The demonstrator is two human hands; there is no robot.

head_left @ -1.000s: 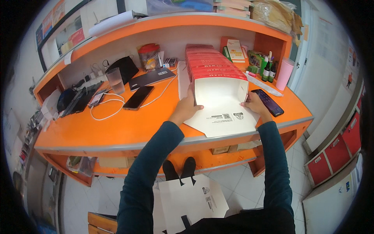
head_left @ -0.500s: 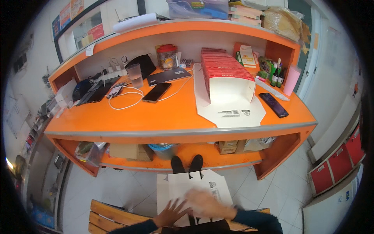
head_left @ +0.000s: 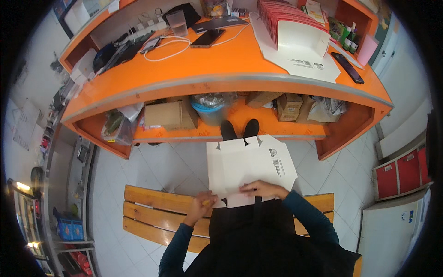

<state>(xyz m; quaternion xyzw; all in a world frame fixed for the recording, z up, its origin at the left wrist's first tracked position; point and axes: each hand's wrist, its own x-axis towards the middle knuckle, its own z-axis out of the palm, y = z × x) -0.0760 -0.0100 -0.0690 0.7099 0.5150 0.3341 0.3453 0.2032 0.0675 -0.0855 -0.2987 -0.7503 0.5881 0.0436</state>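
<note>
A flat white cardboard box blank (head_left: pixel 244 161), with cut flaps and printing near its right side, lies across my lap. At its near left corner, my left hand (head_left: pixel 202 206) has its fingers closed on the flap's edge. My right hand (head_left: pixel 264 189) rests over the near right part of the blank, its fingers stretched to the left along the near fold. Some of its fingertips are hard to make out. Beyond, on the orange desk, folded red-and-white boxes (head_left: pixel 295 32) stand in a row on another flat white blank (head_left: pixel 318 69).
I sit on a slatted wooden bench (head_left: pixel 161 207). The orange desk (head_left: pixel 221 62) holds two phones, a cable and a plastic cup (head_left: pixel 177 24). Its lower shelf bears cartons (head_left: pixel 164 115) and a blue bin (head_left: pixel 208 113). Red drawers (head_left: pixel 399 173) stand at right.
The view has tilted downward, so the desk sits higher in the picture. My hands have moved apart: the left to the blank's near left corner, the right toward its right side.
</note>
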